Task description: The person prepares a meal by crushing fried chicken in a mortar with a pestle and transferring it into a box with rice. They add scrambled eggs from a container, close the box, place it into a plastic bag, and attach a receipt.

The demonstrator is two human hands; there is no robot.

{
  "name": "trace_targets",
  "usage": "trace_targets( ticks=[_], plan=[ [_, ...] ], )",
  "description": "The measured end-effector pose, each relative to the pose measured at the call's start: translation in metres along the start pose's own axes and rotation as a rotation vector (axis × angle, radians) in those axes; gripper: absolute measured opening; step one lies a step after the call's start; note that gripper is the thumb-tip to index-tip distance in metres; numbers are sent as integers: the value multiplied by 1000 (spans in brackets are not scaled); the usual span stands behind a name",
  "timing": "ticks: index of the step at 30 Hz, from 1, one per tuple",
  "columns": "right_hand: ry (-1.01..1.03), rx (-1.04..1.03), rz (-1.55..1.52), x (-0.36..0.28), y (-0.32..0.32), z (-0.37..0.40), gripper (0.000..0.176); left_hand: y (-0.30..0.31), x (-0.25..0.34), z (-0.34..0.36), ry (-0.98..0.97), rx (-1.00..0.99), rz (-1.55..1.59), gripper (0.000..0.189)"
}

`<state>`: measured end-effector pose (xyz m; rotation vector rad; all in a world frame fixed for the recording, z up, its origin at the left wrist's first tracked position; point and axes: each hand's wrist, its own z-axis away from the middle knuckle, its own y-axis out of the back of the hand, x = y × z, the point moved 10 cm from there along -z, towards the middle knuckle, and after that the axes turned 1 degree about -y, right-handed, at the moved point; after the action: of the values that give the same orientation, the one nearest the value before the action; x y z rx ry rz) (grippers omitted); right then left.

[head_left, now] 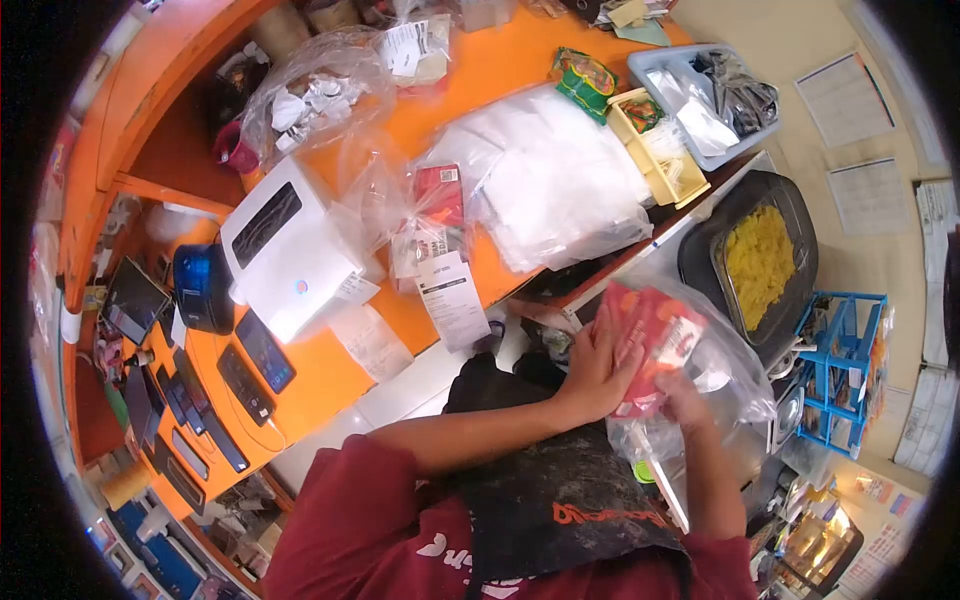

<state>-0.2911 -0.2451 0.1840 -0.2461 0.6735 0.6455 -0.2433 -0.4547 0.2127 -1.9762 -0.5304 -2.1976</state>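
Observation:
My left hand presses flat against a red packet that sits inside a clear plastic bag. My right hand grips the same bag from the other side, partly hidden behind the plastic. Both hands are held just in front of my black apron, below the edge of the orange counter.
On the counter lie a white printer, a receipt, several phones, a bagged red box and a stack of clear bags. A dark tray of yellow food stands right; a blue rack beyond it.

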Motion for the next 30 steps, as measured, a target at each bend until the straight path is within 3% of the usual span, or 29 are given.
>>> trace_targets(
  ticks=[3, 4, 7, 11, 14, 18, 21, 23, 25, 27, 30],
  plan=[
    [100, 56, -226, 40, 25, 9, 27, 0, 9, 5, 20, -203, -103, 90],
    [77, 75, -165, 42, 26, 13, 46, -3, 2, 7, 51, -251, -139, 90],
    [103, 167, -106, 36, 22, 18, 39, -10, -19, 11, 158, -342, -254, 86],
    [67, 3, 22, 13, -10, 17, 41, -3, -27, 20, 199, -336, -249, 80],
    [-54, 208, 136, 7, -30, 24, 52, -6, -45, 26, 258, -336, -241, 75],
    [-247, 151, 282, -1, -46, 26, 63, 1, -20, 11, 307, -552, -48, 72],
    [12, 139, 485, -81, -80, 68, 60, 31, 23, -11, 279, -557, -127, 76],
    [375, 346, 639, -94, -89, 105, 56, 54, 61, -19, 71, -288, -295, 79],
    [461, 300, 797, -96, -104, 126, 54, 49, 136, -25, -367, -252, -320, 84],
    [265, 1, 933, -111, -126, 151, 52, 35, 187, -31, -673, -236, -366, 81],
    [234, -61, 971, -106, -130, 150, 43, -14, 213, -57, -796, -362, -388, 58]
  ],
)
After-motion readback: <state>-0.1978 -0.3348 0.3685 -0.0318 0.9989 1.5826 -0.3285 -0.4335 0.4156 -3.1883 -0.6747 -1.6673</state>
